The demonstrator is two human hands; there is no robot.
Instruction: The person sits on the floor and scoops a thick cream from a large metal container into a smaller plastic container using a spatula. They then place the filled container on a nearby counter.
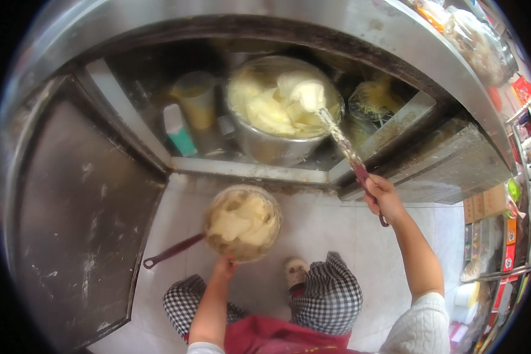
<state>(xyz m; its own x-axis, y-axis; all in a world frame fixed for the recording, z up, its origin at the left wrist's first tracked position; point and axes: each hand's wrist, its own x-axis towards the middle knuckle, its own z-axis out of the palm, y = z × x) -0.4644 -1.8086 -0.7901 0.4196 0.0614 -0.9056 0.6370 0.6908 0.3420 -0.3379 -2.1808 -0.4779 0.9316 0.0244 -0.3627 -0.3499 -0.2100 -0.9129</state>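
My right hand (384, 200) grips the dark red handle of a spatula (343, 141), whose shaft is smeared with cream. Its blade carries a lump of pale cream (309, 95) over a round metal pot (274, 148), which holds more of the pale yellow cream (265, 110). Lower down, my left hand (226, 267) holds the near edge of a round container (272, 241) partly filled with similar cream (241, 221). A dark red handle (175, 251) sticks out to its left; whether it belongs to the container or to another utensil I cannot tell.
The pot stands inside an open low cabinet under a metal counter (265, 11). Beside it are a clear plastic jug (197, 97), a white and green carton (179, 130) and a bagged item (374, 101). Cabinet doors (79, 212) swing out both sides. Stocked shelves (491, 239) line the right.
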